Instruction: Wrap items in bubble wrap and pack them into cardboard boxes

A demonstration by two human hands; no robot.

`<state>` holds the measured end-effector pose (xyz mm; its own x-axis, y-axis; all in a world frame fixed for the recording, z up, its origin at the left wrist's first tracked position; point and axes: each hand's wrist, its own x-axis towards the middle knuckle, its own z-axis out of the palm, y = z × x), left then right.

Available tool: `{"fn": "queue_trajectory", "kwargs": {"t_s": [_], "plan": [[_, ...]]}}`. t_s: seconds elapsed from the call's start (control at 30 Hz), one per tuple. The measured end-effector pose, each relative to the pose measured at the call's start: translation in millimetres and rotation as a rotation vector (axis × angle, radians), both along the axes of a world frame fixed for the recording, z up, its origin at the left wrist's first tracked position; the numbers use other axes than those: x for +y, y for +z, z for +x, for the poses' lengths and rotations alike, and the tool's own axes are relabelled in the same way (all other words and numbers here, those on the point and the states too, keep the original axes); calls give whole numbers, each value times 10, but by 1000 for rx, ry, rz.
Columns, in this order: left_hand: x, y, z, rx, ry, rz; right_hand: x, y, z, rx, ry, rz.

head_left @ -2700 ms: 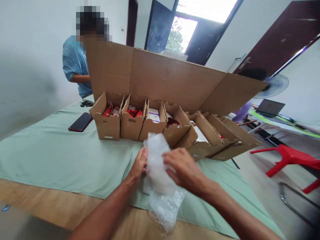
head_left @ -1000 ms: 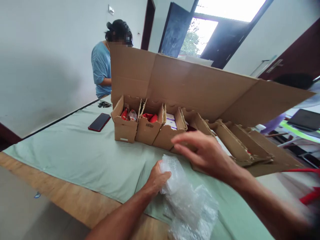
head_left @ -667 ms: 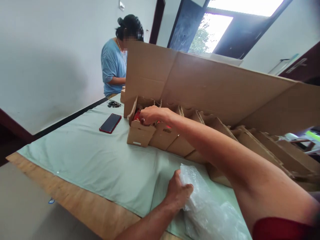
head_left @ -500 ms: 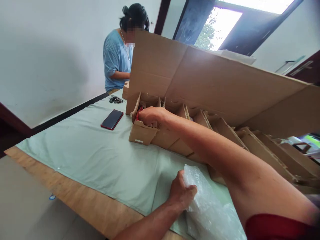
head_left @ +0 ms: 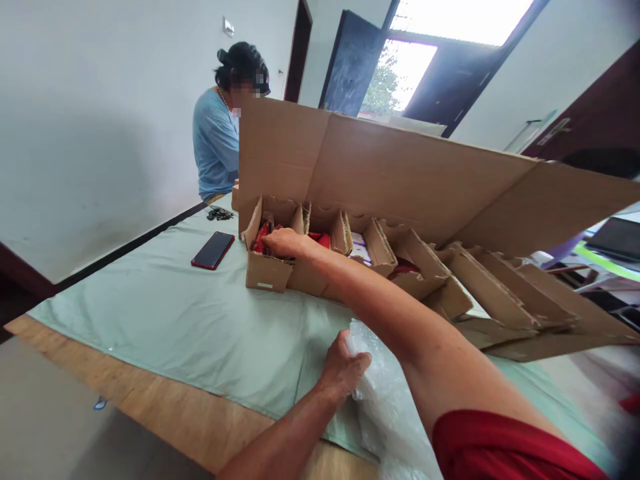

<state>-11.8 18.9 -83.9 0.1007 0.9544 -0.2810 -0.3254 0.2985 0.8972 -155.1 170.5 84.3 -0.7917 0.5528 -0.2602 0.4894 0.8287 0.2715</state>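
My left hand (head_left: 343, 367) is closed on the edge of a clear bubble wrap bag (head_left: 383, 400), which hangs down over the table's front edge. My right arm stretches across to the far left. There my right hand (head_left: 286, 241) is inside the end compartment of a divided cardboard box (head_left: 267, 272), with its fingers closed on a shiny red packet (head_left: 260, 238). The fingertips are partly hidden among the red wrapping. Another red item (head_left: 320, 239) lies in the neighbouring compartment, partly behind my wrist.
A tall cardboard panel (head_left: 390, 167) stands behind the row of compartments. On the green cloth (head_left: 165, 320) lie a phone (head_left: 213, 251) and a small dark bunch of things (head_left: 219, 213). Across the table is a person in a blue shirt (head_left: 215, 143). The table's wooden edge (head_left: 150, 393) runs along the front.
The view has shifted right, showing more of the compartments. My right hand sits slightly higher in its compartment, and more red packet shows. My left hand still holds the bubble wrap bag.
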Motion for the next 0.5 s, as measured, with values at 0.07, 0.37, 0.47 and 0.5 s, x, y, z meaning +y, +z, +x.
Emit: {"fn": "queue_trajectory", "kwargs": {"t_s": [0.07,0.37,0.47,0.5], "plan": [[0,-4,6,45,42,9,-48,74,15,55,1,22],[-16,-2,7,47,99,41,-569,802,1417,864,-130,-26],[-32,2,-7,29,102,53,-890,493,2283,1198,-344,-297],[-46,3,-18,24,100,56,-1014,327,2560,1313,-450,-376]]}}
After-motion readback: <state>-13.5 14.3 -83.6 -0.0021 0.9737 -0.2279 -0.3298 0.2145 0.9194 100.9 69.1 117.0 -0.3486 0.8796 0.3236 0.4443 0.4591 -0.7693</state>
